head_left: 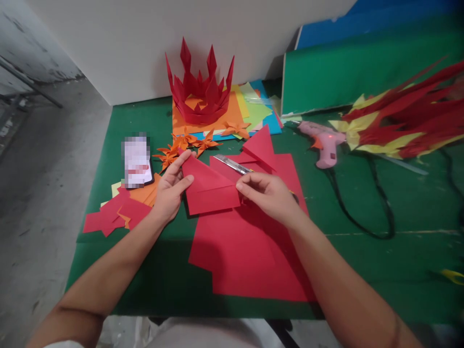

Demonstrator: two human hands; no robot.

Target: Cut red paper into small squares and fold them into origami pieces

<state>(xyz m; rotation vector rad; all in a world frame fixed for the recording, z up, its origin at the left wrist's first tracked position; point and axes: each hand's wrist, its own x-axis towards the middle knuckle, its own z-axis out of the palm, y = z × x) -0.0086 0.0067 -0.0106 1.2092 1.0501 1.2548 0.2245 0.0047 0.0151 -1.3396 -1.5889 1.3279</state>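
Note:
My left hand (174, 186) holds a folded red paper (210, 186) by its left side, thumb in front and fingers behind. The paper has a slanted top edge and a crease along its lower part. At its right corner, my right hand (266, 193) pinches the same paper between thumb and fingers. A utility knife (232, 164) points up and left from behind the right hand; I cannot tell whether it lies on the sheets or is in the palm. Large red sheets (250, 261) lie below both hands. Another folded red piece (263, 147) rests beyond the knife.
A red paper crown (203, 113) stands on coloured sheets (235, 104) at the back. Orange paper flowers (184, 140) sit before it. Left are a phone (137, 162) and paper scraps (134, 210). Right are a pink glue gun (326, 142), its cord (389, 217) and red-yellow paper strips (406, 116).

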